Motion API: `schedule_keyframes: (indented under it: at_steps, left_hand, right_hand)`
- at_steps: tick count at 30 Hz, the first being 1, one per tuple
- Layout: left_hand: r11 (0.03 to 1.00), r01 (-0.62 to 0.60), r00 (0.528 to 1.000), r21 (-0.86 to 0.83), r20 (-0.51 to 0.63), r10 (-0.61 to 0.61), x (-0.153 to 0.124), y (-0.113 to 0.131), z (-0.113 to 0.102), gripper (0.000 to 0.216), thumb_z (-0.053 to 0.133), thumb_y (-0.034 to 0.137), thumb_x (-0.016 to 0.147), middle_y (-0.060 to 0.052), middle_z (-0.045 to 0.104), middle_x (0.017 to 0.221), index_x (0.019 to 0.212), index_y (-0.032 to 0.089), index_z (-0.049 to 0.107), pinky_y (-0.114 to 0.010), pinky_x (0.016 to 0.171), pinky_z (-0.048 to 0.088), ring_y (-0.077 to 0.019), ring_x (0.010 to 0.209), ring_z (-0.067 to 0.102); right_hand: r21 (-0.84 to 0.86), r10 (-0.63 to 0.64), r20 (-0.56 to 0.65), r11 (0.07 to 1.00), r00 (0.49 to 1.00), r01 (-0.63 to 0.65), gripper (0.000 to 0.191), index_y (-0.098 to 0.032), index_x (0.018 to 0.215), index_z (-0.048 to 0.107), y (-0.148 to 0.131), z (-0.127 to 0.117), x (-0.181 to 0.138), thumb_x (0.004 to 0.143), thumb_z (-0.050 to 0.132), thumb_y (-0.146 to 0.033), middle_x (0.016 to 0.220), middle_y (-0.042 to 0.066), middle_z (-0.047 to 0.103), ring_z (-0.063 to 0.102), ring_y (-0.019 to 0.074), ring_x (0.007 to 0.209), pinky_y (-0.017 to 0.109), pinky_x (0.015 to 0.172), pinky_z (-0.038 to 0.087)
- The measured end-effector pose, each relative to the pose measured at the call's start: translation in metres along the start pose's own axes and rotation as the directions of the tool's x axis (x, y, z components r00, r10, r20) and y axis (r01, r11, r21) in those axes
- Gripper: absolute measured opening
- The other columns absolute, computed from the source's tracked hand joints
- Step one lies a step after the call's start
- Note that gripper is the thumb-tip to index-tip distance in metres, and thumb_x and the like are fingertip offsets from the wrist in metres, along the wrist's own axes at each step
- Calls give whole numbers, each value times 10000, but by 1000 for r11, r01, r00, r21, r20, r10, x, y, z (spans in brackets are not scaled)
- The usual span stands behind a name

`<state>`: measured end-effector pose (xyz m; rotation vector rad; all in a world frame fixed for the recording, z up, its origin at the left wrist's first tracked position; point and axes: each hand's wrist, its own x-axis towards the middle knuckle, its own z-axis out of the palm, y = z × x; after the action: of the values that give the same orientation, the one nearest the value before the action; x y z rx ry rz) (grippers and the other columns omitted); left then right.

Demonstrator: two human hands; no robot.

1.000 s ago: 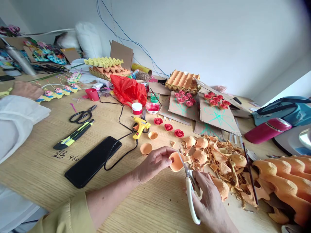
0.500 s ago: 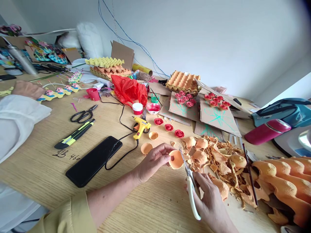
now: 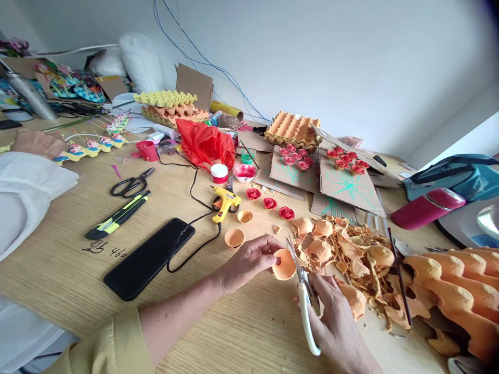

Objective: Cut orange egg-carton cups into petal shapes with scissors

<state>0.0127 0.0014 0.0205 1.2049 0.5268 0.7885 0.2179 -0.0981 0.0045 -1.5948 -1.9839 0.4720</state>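
Pinched between the thumb and fingers of my left hand (image 3: 247, 262) is an orange egg-carton cup (image 3: 285, 267), its hollow side facing me. My right hand (image 3: 337, 311) grips white-handled scissors (image 3: 306, 319). Their blades point up and lie at the cup's right rim; whether they touch it I cannot tell. Two more cut cups, a larger one (image 3: 234, 238) and a smaller one (image 3: 245, 216), rest on the table beyond my left hand. To the right of the blades lies a heap of orange carton scraps (image 3: 351, 254).
A yellow glue gun (image 3: 225, 203), phone (image 3: 146, 259), utility knife (image 3: 117, 215) and black scissors (image 3: 131, 185) lie to the left. Three red paper roses (image 3: 269, 203) sit ahead. Egg trays (image 3: 456, 280) and a red bottle (image 3: 428, 208) stand right. Another person's hand (image 3: 39, 144) is far left.
The cup has dropped slightly and turned a little in my left fingers. The scissors stay beside its rim. The whole view has shifted slightly.
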Motion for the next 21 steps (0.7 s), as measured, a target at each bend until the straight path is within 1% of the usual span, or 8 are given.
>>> schedule_keyframes:
  at_steps: [3, 6, 10, 15, 18, 21]
  left_hand:
    - [996, 22, 1000, -86, 21, -20, 0, -4, -2, 297, 663, 428, 834, -24, 586, 925, 985, 174, 634, -250, 723, 477, -136, 827, 552]
    - [990, 13, 999, -143, 38, -7, 1, -8, -4, 323, 655, 459, 854, -27, 589, 923, 988, 166, 624, -249, 712, 495, -129, 806, 566]
    - [985, 8, 999, -171, 52, 1, 2, -9, -5, 330, 626, 467, 874, -26, 571, 877, 971, 152, 610, -240, 635, 503, -123, 741, 556]
    - [981, 2, 1000, -193, 22, 3, 2, -10, -3, 301, 594, 446, 881, -22, 559, 811, 929, 149, 596, -208, 553, 473, -110, 669, 526]
    - [977, -8, 1000, -215, 9, 10, 1, -10, -2, 313, 578, 447, 887, -26, 553, 820, 956, 144, 610, -207, 553, 469, -115, 682, 531]
    - [981, 1, 999, -196, 38, 7, 0, -10, -2, 304, 576, 436, 897, -39, 574, 899, 1019, 162, 627, -215, 596, 482, -125, 744, 545]
  right_hand:
    - [0, 18, 14, 1000, 1000, -18, 324, -235, 733, 395, 0, 1, -1, 999, 487, -395, 683, -19, 492, 438, 182, 686, 304, 640, 384]
    - [2, 39, 34, 999, 999, -39, 322, -233, 733, 400, 0, 1, -1, 996, 492, -394, 682, -20, 501, 444, 180, 685, 301, 635, 385]
    - [12, 40, 44, 999, 998, -40, 316, -231, 727, 397, -3, 0, -1, 990, 497, -377, 682, -21, 506, 455, 173, 685, 293, 632, 393]
    - [17, -1, 38, 1000, 999, 1, 340, -229, 708, 402, -6, 0, 1, 995, 482, -393, 664, -25, 502, 458, 154, 653, 275, 610, 402]
    - [15, 0, 9, 1000, 1000, -1, 344, -228, 699, 419, -6, 1, 2, 993, 486, -393, 646, -28, 498, 449, 141, 615, 257, 561, 392]
    - [14, 12, -18, 1000, 1000, -12, 350, -225, 688, 436, -7, 2, 3, 990, 492, -392, 630, -28, 498, 452, 134, 589, 246, 536, 394]
